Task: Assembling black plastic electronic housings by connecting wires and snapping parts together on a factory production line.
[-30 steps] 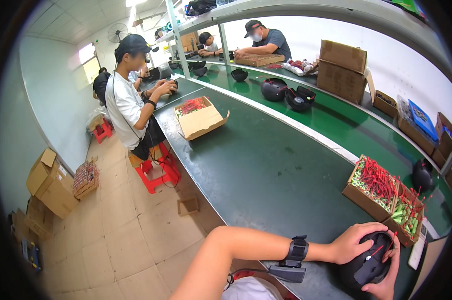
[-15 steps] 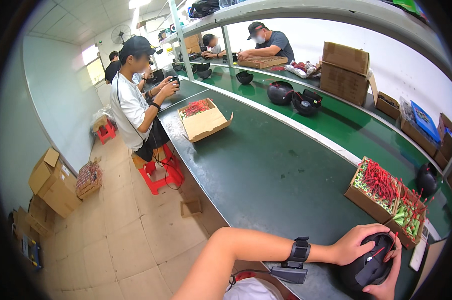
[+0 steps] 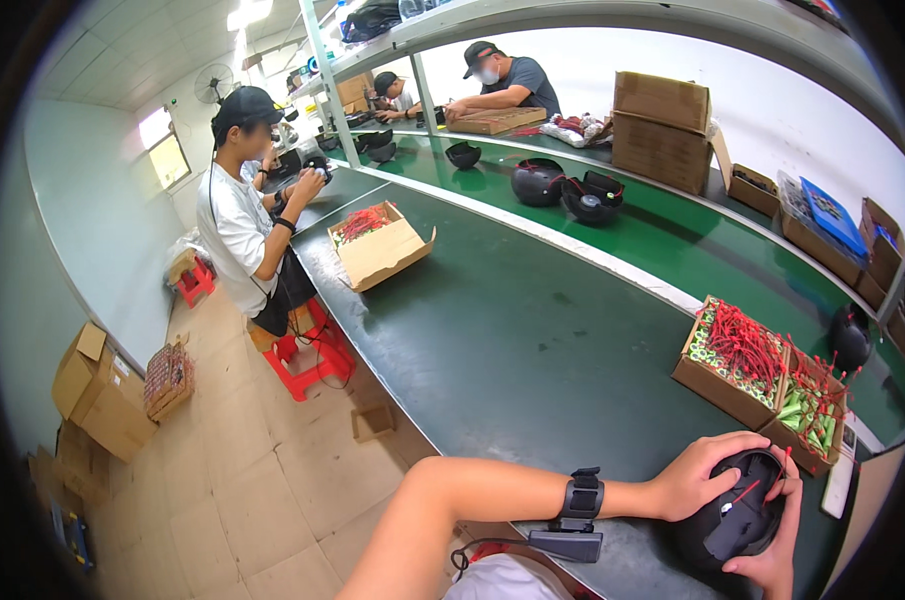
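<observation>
At the lower right, I hold a round black plastic shell (image 3: 714, 538) over the green tabletop. My left hand (image 3: 694, 480) wraps its upper left side, thumb over the rim. On the opposite side, my right hand (image 3: 775, 562) is curled around the edge, its fingers partly hidden. A short red wire (image 3: 747, 492) with a small white connector shows in the shell's opening. Just beyond my hands stand two open cardboard boxes: one holds green-and-white cylinders with a heap of red wires (image 3: 740, 348), the other green cylinders (image 3: 804, 412) with red leads.
A green belt (image 3: 662, 225) carries black shells (image 3: 539, 183) beyond a white rail. Farther along the table is a box with red wires (image 3: 384, 255). A co-worker (image 3: 244, 200) works at the left by a red stool (image 3: 317, 365). A white handheld device (image 3: 839, 480) lies right of my hands.
The view has shifted slightly, so the room sits a little farther left. Both hands keep their grip on the black shell, which has barely moved.
</observation>
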`<state>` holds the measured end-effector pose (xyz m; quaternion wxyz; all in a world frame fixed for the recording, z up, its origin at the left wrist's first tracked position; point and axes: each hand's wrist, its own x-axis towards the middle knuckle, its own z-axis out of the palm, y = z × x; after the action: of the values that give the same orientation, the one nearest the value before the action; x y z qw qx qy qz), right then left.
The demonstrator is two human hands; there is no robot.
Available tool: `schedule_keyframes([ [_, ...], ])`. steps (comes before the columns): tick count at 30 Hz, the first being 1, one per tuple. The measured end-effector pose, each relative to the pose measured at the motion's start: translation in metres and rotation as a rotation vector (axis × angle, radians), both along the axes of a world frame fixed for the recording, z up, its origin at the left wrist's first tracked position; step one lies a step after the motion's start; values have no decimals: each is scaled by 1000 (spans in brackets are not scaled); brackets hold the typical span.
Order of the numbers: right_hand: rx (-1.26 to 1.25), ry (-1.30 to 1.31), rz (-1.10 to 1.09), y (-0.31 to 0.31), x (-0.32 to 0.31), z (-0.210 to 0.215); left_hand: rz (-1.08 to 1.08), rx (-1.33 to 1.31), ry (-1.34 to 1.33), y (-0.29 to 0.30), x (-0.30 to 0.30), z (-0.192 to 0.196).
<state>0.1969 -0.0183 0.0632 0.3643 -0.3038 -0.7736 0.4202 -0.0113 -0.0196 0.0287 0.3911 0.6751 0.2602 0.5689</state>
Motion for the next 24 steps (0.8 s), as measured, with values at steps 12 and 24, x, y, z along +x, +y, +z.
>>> schedule_keyframes([
  [12,41,-35,13,-1,1,4,-10,8,2,0,1,0],
  [24,53,-34,16,0,0,2,-11,22,8,0,-1,0],
])
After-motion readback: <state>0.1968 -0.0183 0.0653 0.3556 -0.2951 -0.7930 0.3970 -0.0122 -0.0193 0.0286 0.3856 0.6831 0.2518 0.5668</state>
